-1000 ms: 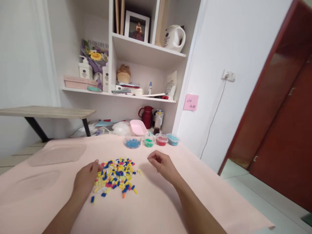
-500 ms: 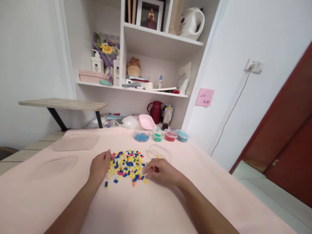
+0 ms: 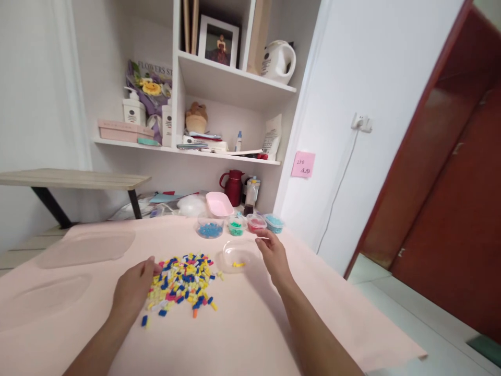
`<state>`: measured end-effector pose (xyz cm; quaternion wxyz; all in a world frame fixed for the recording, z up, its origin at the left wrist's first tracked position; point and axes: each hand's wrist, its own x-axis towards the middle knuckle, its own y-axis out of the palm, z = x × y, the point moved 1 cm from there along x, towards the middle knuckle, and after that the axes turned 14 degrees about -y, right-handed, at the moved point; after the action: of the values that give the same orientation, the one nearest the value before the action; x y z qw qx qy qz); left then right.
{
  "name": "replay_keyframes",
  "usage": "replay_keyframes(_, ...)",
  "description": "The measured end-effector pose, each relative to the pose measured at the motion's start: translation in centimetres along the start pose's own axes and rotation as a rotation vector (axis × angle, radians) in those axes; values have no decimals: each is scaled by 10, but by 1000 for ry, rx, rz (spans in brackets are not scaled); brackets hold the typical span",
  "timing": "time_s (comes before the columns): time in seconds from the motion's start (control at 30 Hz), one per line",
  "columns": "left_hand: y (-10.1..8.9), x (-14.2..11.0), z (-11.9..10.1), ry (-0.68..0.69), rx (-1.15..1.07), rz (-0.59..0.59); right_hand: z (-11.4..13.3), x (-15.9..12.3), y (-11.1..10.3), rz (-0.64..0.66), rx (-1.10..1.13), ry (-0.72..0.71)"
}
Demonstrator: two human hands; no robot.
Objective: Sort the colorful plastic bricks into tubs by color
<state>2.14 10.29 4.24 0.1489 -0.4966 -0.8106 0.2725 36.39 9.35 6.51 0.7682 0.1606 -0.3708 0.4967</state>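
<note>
A loose pile of small coloured building bricks [image 3: 188, 279], mostly yellow, blue, white and pink, lies on the pink table cover. My left hand [image 3: 135, 290] rests at the pile's left edge, thumb and fingers drawn together by a pink piece; whether they grip it is unclear. To the pile's right stands a clear plastic container [image 3: 226, 254] with a few yellow bricks [image 3: 238, 264] inside. Beside that container's right end, my right hand [image 3: 274, 260] is raised, its thumb and index finger apart, nothing visible between them. Its other fingers are partly hidden.
Behind stand tubs of blue pieces [image 3: 210, 230], green pieces [image 3: 235, 227], red pieces [image 3: 257, 223] and light-blue pieces [image 3: 274, 223]. A pink tray [image 3: 219, 204], a red jug [image 3: 233, 188] and a bottle [image 3: 250, 197] are farther back. Clear lids [image 3: 88, 248] lie at left.
My right hand has moved from the pile's right edge away to the right, beside the clear container. My left hand stays at the pile. The camera view has shifted.
</note>
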Motion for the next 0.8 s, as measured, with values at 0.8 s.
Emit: replay_keyframes(0.8,2,5,2,6,34,-19,9,-9,8,544,-823,-160)
